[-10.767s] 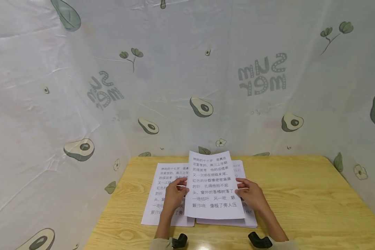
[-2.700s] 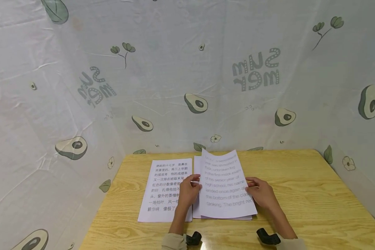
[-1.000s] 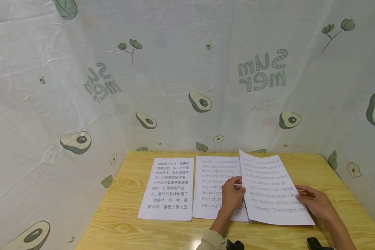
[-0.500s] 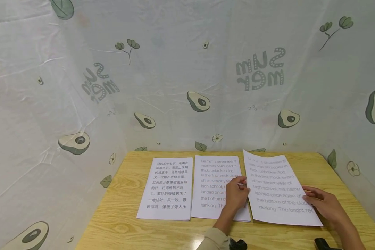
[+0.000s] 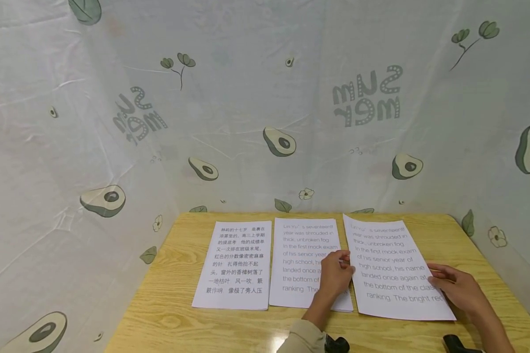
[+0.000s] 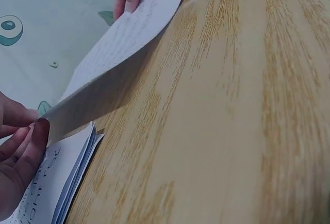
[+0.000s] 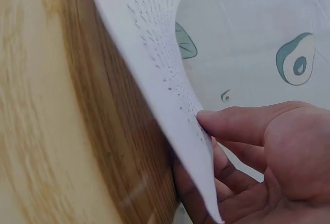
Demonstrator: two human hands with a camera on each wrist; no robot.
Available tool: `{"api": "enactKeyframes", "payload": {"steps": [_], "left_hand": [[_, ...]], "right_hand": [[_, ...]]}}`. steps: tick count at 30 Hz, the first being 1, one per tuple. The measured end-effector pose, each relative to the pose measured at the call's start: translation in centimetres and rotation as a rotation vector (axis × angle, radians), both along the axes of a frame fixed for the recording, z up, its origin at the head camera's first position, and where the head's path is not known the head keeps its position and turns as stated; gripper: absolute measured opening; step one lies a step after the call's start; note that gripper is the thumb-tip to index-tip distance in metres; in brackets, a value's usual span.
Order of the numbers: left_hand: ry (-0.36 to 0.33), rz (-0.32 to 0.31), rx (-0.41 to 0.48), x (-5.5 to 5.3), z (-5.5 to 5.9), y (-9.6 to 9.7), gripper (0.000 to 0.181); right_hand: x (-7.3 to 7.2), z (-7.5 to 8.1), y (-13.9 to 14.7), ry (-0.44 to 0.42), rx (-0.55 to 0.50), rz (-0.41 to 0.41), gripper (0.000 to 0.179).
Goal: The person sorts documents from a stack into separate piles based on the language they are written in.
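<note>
Rightward travel has carried the loose English sheet [image 5: 393, 269] off the English stack [image 5: 298, 264] since about a second ago, when its left side overlapped that stack; both hands have gone with it, and the sheet is now raised over the table [image 5: 181, 328], just right of the stack, bowed, with a shadow beneath it in the left wrist view; the left hand [image 5: 335, 272] pinches its left edge between thumb and fingers, that forearm rising from the lower edge of the head view and crossing over the lower right part of the English stack, the beige sleeve [image 5: 302, 336] behind the wrist; the right hand [image 5: 459, 289] pinches the right edge, its forearm slanting in from the lower right; in the right wrist view the thumb lies on the printed face while the other fingers bend behind the paper; left of the English stack, the Chinese stack [image 5: 231, 264] lies flat on the table; beyond stands the avocado-print cloth [image 5: 229, 98], pale and creased.
</note>
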State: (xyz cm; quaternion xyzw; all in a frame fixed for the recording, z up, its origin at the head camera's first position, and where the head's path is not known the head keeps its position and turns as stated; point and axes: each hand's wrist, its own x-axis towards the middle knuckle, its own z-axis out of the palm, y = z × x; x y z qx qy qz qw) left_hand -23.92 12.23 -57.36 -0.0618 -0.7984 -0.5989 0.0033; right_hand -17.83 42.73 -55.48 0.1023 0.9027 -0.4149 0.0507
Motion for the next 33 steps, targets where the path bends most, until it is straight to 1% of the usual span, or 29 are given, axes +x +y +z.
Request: {"api": "enactKeyframes", "payload": {"steps": [2,4,8,11,14,17,21,23,26,30,33], "left_hand": [[0.001,0.0,-0.01,0.1,0.2,-0.1,0.038],[-0.01,0.004,-0.01,0.1,0.4,-0.4,0.038],[0.021,0.012,-0.026,0.1,0.7,-1.6,0.04],[0.041,0.007,-0.027,0.0,1.0,-2.8,0.041],[0.069,-0.007,-0.03,0.0,1.2,-4.4,0.042],[0.076,-0.004,-0.037,-0.1,1.2,-6.2,0.041],[0.079,0.023,-0.066,-0.2,1.0,-8.8,0.041],[0.082,0.033,-0.078,-0.2,0.9,-10.0,0.041],[0.095,0.033,-0.097,-0.3,0.9,-11.8,0.042],[0.116,0.027,-0.132,-0.4,1.2,-14.1,0.042],[0.12,0.044,-0.154,-0.7,1.5,-15.8,0.042]], "right_hand": [[0.0,0.1,0.0,0.009,0.031,0.002,0.063],[-0.1,0.2,-0.2,0.032,0.093,0.003,0.06],[-0.2,0.9,-0.7,0.071,0.246,-0.012,0.055],[-0.2,1.5,-1.3,0.074,0.28,-0.03,0.056],[-0.4,1.9,-2.3,0.081,0.249,-0.014,0.057],[-0.8,1.9,-3.7,0.069,0.164,0.031,0.059],[-1.4,1.9,-6.1,0.049,0.047,0.071,0.059],[-1.7,1.9,-7.3,0.066,0.02,0.087,0.057],[-2.1,2.0,-8.8,0.08,-0.018,0.111,0.054],[-2.6,2.2,-10.8,0.073,-0.062,0.127,0.053],[-3.0,2.1,-12.5,0.071,-0.089,0.126,0.052]]}}
